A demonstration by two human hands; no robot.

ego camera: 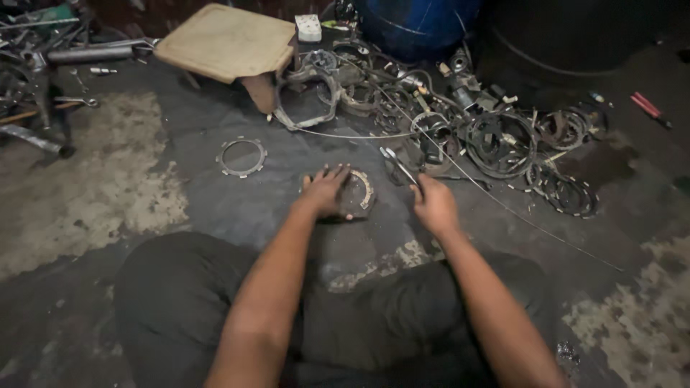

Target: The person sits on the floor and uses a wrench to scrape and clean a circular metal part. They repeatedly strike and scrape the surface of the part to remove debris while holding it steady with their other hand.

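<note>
I sit on a dark, oily floor. My left hand [325,190] presses flat on a round toothed ring stack [361,191] lying on the floor in front of me. My right hand [433,206] is closed around the handles of metal pliers [397,164], whose jaws point up and to the left, just right of the ring stack. A single flat toothed ring [241,157] lies alone on the floor to the left of my left hand.
A heap of metal rings, discs and engine parts [496,140] spreads behind my hands. A low wooden stool [226,41] stands at the back left, a blue drum [417,21] behind the heap. A thin wire [517,215] runs across right. A red screwdriver [649,108] lies far right.
</note>
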